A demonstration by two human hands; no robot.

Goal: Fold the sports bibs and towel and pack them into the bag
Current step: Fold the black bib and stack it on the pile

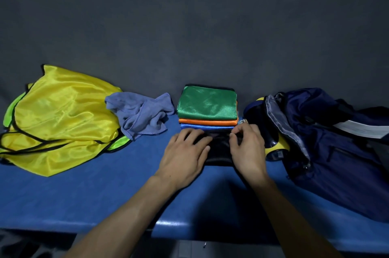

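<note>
A folded black bib (219,148) lies on the blue table (84,194) in front of a neat stack of folded bibs: green (207,104) on top, orange (208,121) under it, blue (207,126) at the bottom. My left hand (185,152) presses flat on the black bib's left side. My right hand (248,148) pinches its upper right edge. A loose pile of yellow bibs (61,118) with a lime one beneath sits at the left. A crumpled grey-blue towel (141,113) lies beside that pile. The open navy bag (336,148) stands at the right.
A yellow and black object (273,148) rests at the mouth of the bag, close to my right hand. A dark grey wall rises behind the table. The table's front edge runs just below my forearms.
</note>
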